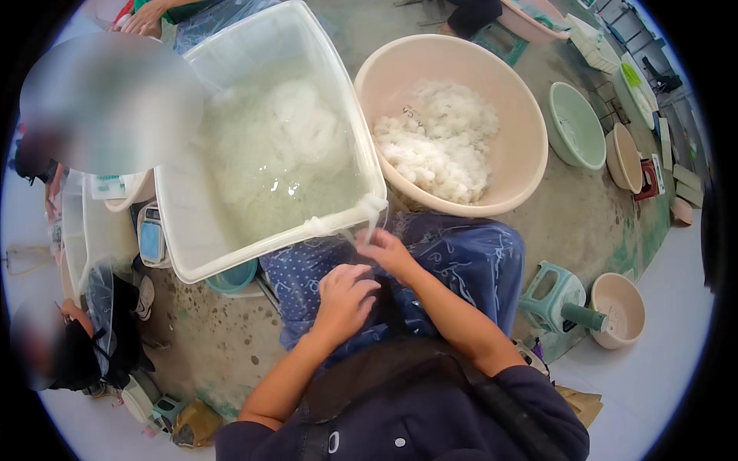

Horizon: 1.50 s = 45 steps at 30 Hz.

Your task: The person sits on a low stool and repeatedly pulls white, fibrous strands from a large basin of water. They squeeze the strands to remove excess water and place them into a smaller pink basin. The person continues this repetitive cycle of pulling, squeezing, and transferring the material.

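A large white rectangular tub [264,246] of cloudy water stands before me, with a pale fibrous mass [302,118] in it. Two white fibre clumps, one at the corner [372,206] and one along the near rim [318,226], cling to the tub. Thin wet strands hang from them. My right hand [392,256] pinches a strand [371,229] just below the corner. Lower and to the left, my left hand [346,297] hovers over my lap with its fingers loosely bent and apart; I see nothing in it.
Touching the tub's right side is a round beige basin [519,167] of white, cocoon-like lumps [441,155]. A green stool [556,297] and a small beige basin [625,308] stand at right. A scale [151,239] sits left of the tub. Other people are at upper left and lower left.
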{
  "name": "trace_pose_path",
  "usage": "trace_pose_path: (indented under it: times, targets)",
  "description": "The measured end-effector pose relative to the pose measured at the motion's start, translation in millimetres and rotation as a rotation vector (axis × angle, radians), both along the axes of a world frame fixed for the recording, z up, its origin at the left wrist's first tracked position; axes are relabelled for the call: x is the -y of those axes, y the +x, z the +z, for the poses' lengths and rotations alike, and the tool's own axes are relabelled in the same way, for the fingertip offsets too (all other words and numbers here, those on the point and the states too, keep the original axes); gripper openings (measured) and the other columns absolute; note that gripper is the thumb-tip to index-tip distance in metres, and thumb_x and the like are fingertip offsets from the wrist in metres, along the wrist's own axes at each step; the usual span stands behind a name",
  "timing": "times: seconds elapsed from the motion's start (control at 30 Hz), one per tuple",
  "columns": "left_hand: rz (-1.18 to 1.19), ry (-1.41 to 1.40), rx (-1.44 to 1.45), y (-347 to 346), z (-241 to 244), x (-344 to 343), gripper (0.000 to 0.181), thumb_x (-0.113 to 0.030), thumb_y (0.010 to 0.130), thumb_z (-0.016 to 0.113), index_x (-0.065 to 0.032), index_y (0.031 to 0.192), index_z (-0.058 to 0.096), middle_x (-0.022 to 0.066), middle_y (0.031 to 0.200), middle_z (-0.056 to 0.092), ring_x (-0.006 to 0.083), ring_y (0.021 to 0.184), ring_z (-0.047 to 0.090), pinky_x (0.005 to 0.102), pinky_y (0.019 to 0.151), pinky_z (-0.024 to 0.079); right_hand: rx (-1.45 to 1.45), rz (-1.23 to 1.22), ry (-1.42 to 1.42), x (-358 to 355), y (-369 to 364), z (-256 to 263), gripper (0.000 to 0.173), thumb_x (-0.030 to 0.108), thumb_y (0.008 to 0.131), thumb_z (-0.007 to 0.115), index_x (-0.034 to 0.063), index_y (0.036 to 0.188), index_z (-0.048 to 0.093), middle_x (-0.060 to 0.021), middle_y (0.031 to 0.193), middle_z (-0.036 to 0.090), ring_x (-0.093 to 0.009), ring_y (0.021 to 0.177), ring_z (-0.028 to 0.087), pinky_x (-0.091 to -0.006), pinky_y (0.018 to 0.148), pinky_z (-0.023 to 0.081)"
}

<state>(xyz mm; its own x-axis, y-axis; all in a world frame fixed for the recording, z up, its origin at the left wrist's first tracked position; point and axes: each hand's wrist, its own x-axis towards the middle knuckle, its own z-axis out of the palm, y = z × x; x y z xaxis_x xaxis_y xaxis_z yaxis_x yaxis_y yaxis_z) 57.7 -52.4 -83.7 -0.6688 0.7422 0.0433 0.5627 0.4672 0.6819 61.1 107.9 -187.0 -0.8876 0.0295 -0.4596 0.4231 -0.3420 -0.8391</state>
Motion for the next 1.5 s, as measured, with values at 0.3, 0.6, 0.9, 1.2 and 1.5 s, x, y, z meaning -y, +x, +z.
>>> trace_pose_path:
  times: [0.3, 0.6, 0.9, 1.2, 1.5]
  targets:
    - [0.304, 0.635, 0.58, -72, 19, -24, 0.095, -0.001, 0.07, 0.065, -0.0067, 0.14, 0.001, 0.0127, 0.123, 0.036, 0.0205, 0.108, 0.043, 0.0359, 0.093, 0.037, -0.362, 0.059, -0.146, 10, -80, 182, 0.031, 0.017, 0.09, 0.053, -0.0025, 0.114, 0.053, -0.0086, 0.097, 0.062, -0.015, 0.09, 0.058, -0.0247, 0.081, 0.045]
    - [0.081, -0.182, -0.333, -121, 34, 58, 0.024, -0.014, 0.071, 0.063, -0.0086, 0.094, 0.057, 0.0062, 0.084, 0.055, 0.0249, 0.088, 0.052, 0.0501, 0.097, 0.02, -0.18, -0.406, -0.733, 38, -80, 130, 0.033, 0.02, 0.091, 0.049, -0.0055, 0.112, 0.048, -0.0127, 0.112, 0.053, -0.024, 0.109, 0.051, -0.0363, 0.096, 0.04]
    - [0.578, 0.658, 0.6, -25, -32, -4, 0.023, -0.003, 0.085, 0.052, -0.0006, 0.108, 0.051, 0.0058, 0.094, 0.056, 0.0126, 0.089, 0.052, 0.0261, 0.081, 0.041, 0.262, -0.298, -0.465, 38, 6, 62, 0.023, 0.016, 0.088, 0.054, 0.0006, 0.105, 0.052, -0.0063, 0.094, 0.058, -0.012, 0.082, 0.057, -0.0265, 0.079, 0.044]
    - [0.73, 0.583, 1.302, -27, -38, -12, 0.018, -0.017, 0.089, 0.056, 0.0005, 0.094, 0.058, 0.0047, 0.084, 0.059, 0.0096, 0.072, 0.052, 0.0215, 0.064, 0.042, 0.139, -0.214, -0.41, 30, 32, 54, 0.016, 0.014, 0.086, 0.058, 0.002, 0.097, 0.056, -0.0042, 0.086, 0.059, -0.011, 0.08, 0.055, -0.0245, 0.077, 0.042]
    - [0.693, 0.673, 1.247, -25, -28, -15, 0.016, -0.015, 0.085, 0.062, -0.0006, 0.08, 0.057, 0.0092, 0.076, 0.061, 0.0131, 0.061, 0.056, 0.0241, 0.055, 0.045, 0.206, -0.218, -0.539, 22, 30, 60, 0.013, 0.01, 0.084, 0.06, 0.0035, 0.094, 0.055, -0.0034, 0.086, 0.058, -0.01, 0.074, 0.053, -0.0239, 0.068, 0.042]
